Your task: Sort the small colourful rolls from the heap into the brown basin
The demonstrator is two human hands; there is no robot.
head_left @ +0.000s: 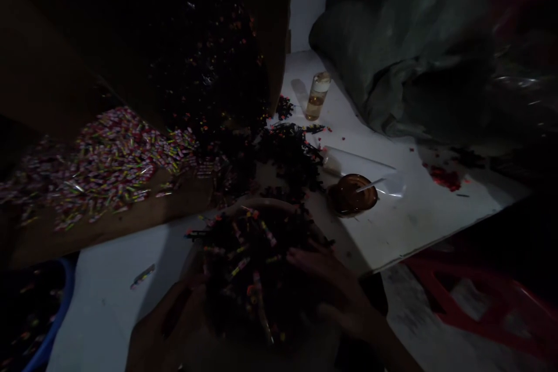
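Observation:
In dim light a round container (270,203) full of dark pieces and small colourful wrapped items (239,266) stands at the bottom centre. My left hand (172,317) is at its left side, dark, with its fingers mostly hidden. My right hand (333,285) lies over the right part of the contents, fingers stretched out toward the middle. Beyond the container's rim, more dark pieces (292,154) are heaped on the white table (405,226).
Many pink and yellow wrapped pieces (126,157) lie on cardboard at the left, beside a large dark box (56,58). A small bottle (317,97), a brown glass dish (354,195) and a clear tube (361,161) are to the right. A blue tub (65,296) and red stool (483,296) flank the table.

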